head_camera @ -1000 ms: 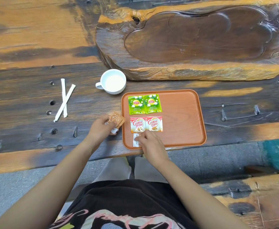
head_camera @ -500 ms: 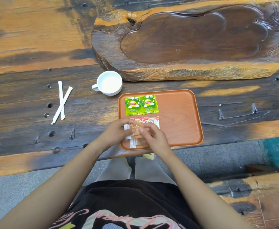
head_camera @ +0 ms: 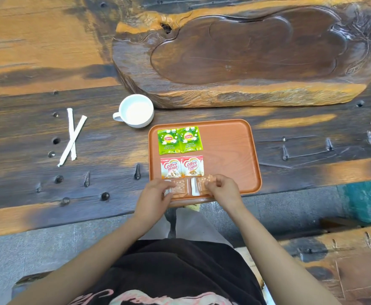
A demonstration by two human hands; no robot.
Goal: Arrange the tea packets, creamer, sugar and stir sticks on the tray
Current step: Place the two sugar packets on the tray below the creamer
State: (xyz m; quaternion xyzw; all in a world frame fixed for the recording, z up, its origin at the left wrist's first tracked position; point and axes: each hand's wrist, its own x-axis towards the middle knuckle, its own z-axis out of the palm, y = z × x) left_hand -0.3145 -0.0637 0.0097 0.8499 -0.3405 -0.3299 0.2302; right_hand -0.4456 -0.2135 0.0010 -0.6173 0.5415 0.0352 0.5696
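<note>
An orange tray [head_camera: 230, 150] lies on the wooden table. Two green Lipton tea packets [head_camera: 179, 140] sit side by side at its top left. Below them lie two Coffee mate creamer packets [head_camera: 181, 167]. Along the tray's near edge lie two brown sugar packets, the left one [head_camera: 179, 187] and the right one [head_camera: 198, 186]. My left hand [head_camera: 156, 195] rests its fingers on the left sugar packet. My right hand [head_camera: 223, 188] pinches the right sugar packet. Two white wrapped stir sticks [head_camera: 72, 136] lie crossed on the table, far left of the tray.
A white cup [head_camera: 136, 111] stands just beyond the tray's top left corner. A big carved wooden tea slab [head_camera: 246, 53] fills the back of the table. The table's near edge runs right under the tray.
My left hand brought the brown sugar packets from the table onto the tray. Both hands then drew apart, and the two packets now lie side by side at the near edge.
</note>
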